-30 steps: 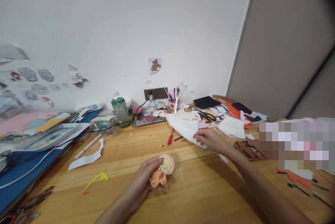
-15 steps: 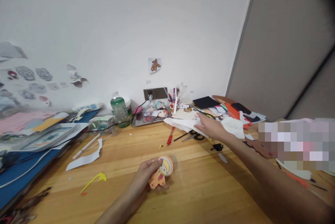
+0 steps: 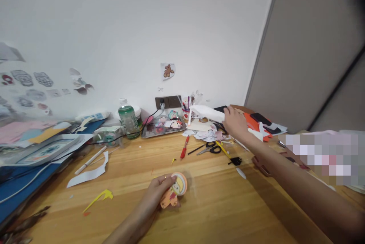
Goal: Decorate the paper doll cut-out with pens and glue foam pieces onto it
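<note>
Left hand: the left hand (image 3: 161,190), low over the near middle of the worktop (image 3: 128,206), has its grip clamped on a small paper figure (image 3: 178,187), thumb on top and fingers beneath
Paper figure: orange and yellow, with a round pale-rimmed hood, tilted in that hand and partly covered by the thumb
Right hand: the right hand (image 3: 235,122) stretches to the back right, its grip together on the end of a white sheet (image 3: 209,113); the fingertips are partly hidden
White sheet: extends leftward above paper scraps (image 3: 207,135), its far end close to a pen cup (image 3: 186,115); whether they touch is hard to tell
Nearer items: scissors (image 3: 210,148) and a red pen (image 3: 184,148) lie in front of the scraps
Sheet risk: a leftward sweep could knock the cup; dragging low could scatter scraps
Figure risk: a hard thumb press could crease the paper
</note>
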The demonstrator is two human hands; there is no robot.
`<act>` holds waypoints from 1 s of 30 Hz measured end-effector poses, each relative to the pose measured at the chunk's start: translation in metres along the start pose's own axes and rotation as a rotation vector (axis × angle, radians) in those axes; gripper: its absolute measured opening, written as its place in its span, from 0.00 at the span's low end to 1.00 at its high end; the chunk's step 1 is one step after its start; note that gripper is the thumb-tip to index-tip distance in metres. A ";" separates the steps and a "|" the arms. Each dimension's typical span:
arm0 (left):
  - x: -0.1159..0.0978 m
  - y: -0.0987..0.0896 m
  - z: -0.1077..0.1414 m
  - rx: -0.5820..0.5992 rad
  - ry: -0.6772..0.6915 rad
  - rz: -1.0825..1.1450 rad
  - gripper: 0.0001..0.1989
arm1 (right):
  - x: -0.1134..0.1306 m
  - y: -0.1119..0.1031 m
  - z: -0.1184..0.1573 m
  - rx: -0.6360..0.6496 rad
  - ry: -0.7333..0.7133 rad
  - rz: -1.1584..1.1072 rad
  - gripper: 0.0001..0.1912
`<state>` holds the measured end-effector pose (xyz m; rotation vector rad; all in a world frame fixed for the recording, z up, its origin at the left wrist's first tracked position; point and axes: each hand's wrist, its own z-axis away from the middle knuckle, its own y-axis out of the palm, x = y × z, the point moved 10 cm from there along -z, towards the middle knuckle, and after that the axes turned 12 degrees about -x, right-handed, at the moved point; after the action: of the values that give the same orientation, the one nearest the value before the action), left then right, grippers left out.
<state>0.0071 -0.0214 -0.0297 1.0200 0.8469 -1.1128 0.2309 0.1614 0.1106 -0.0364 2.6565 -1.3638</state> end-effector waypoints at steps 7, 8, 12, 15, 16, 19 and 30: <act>-0.004 0.000 0.004 -0.064 -0.002 -0.064 0.16 | 0.026 0.056 0.065 0.294 -0.122 -0.050 0.11; -0.004 -0.001 0.004 -0.073 -0.003 -0.063 0.16 | 0.026 0.061 0.066 0.313 -0.119 -0.053 0.12; -0.006 -0.004 0.004 -0.094 0.013 -0.056 0.15 | 0.024 0.071 0.060 0.348 -0.101 -0.077 0.12; -0.007 -0.005 0.003 -0.095 0.033 -0.044 0.15 | 0.026 0.069 0.056 0.345 -0.081 -0.079 0.10; -0.008 -0.005 0.003 -0.088 0.042 -0.036 0.15 | 0.027 0.066 0.056 0.339 -0.076 -0.078 0.10; -0.010 -0.003 -0.001 -0.062 0.072 0.013 0.17 | 0.029 0.056 0.058 0.310 -0.067 -0.083 0.10; -0.018 -0.014 -0.005 -0.127 0.146 0.052 0.19 | 0.038 0.002 0.058 0.187 0.038 -0.551 0.11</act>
<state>-0.0107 -0.0130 -0.0180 1.0201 0.9900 -0.9362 0.2017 0.1127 0.0711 -0.7757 2.6408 -1.7681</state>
